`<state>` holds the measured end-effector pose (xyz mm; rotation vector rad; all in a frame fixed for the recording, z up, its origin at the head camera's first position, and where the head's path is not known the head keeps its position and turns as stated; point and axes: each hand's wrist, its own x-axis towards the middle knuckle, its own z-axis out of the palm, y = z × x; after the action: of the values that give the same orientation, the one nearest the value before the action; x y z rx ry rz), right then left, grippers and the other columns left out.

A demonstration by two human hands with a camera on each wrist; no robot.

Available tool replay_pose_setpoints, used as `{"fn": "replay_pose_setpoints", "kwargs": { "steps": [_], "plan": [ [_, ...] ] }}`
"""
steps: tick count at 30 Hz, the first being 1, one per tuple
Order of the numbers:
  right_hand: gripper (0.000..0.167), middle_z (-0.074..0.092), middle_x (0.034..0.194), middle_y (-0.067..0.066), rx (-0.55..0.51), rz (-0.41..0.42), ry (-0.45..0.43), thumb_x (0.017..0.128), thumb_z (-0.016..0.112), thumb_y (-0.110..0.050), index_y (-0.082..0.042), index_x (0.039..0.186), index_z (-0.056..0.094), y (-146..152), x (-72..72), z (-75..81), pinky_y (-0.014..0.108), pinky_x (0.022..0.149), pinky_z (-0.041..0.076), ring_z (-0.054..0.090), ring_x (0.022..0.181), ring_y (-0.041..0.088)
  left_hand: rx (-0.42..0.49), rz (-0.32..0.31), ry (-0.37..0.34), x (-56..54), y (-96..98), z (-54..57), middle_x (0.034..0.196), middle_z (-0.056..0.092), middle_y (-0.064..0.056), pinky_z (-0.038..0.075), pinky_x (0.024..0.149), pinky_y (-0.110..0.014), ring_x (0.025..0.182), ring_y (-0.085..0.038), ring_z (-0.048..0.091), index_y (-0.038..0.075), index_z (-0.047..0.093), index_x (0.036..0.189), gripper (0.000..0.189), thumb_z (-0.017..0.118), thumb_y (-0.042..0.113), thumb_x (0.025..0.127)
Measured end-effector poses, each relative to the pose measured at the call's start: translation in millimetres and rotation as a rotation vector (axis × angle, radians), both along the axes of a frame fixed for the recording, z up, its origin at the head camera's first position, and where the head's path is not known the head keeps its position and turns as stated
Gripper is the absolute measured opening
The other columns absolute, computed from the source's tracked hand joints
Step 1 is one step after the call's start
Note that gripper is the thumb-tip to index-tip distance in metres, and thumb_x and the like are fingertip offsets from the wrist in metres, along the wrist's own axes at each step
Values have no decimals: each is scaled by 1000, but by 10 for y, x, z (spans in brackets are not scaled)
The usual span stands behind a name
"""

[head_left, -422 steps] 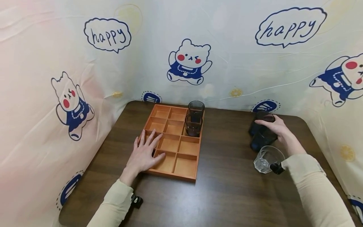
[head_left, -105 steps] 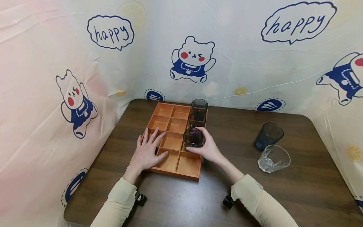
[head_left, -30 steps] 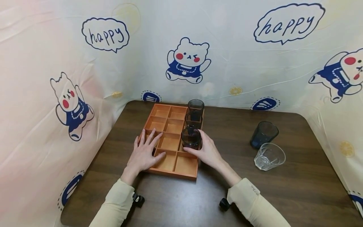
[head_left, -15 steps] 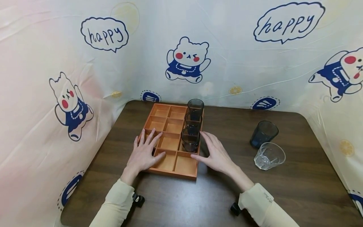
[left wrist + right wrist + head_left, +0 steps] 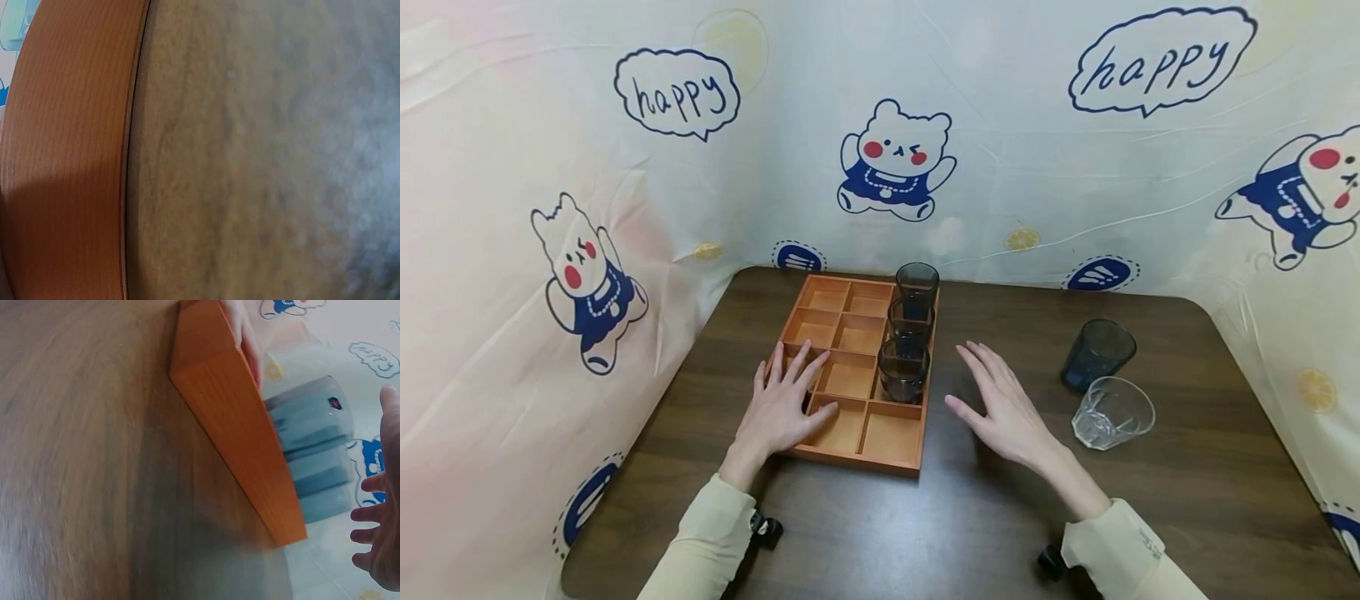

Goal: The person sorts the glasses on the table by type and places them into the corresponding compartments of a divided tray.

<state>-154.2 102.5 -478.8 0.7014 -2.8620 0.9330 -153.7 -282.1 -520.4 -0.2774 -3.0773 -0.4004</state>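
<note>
My left hand (image 5: 778, 417) rests with spread fingers over the left side of a wooden compartment tray (image 5: 891, 442). Three dark glasses stand upright in the tray's right column: a near glass (image 5: 903, 379), a middle glass (image 5: 912, 321) and a far glass (image 5: 917, 279). The column's nearest compartment holds nothing. My right hand (image 5: 1011, 417) hovers just right of the tray, fingers extended and holding nothing. In the right wrist view, the right hand (image 5: 387, 512) shows at the edge, beyond the tray's side wall (image 5: 231, 419) and the glasses (image 5: 312, 419).
Farther right on the brown table (image 5: 1000, 525) stand another dark glass (image 5: 1097, 358) and, just in front of it, a clear faceted glass (image 5: 1108, 417). A printed curtain (image 5: 1000, 150) closes off the back and sides. The tray's outer wall (image 5: 69, 125) fills the left wrist view's left side.
A third dark glass has gone from the right of the table into the tray. The right hand has let go of it and drawn back to the right. The left hand stays put.
</note>
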Motion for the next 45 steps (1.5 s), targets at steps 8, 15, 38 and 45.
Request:
{"fn": "replay_pose_setpoints", "kwargs": {
  "steps": [8,15,38,45],
  "plan": [
    [88,30,182,16,36,-58,60,104,69,-51,-15,174,31,244,92,84,71,135,21,24,169,42,-1,5,-4,5,14,12,188,14,-6,8,133,-80,173,-49,-2,35,28,176,91,66,67,99],
    [93,31,181,16,57,-79,114,100,74,-51,-19,175,30,412,234,114,71,133,25,26,169,42,7,10,8,15,8,12,187,16,-6,9,132,-80,173,-49,0,34,30,175,91,66,67,99],
    [90,44,172,22,18,-179,364,94,84,-44,-9,167,44,983,402,315,48,143,14,36,161,47,5,7,11,31,8,8,187,16,-6,9,132,-80,173,-50,1,34,31,175,91,66,68,98],
    [91,43,170,27,10,-233,351,92,86,-39,-6,166,45,1221,357,364,53,142,14,34,161,49,3,8,8,23,6,2,187,16,-7,9,132,-80,173,-50,-1,33,32,174,90,64,69,98]
  ]
}}
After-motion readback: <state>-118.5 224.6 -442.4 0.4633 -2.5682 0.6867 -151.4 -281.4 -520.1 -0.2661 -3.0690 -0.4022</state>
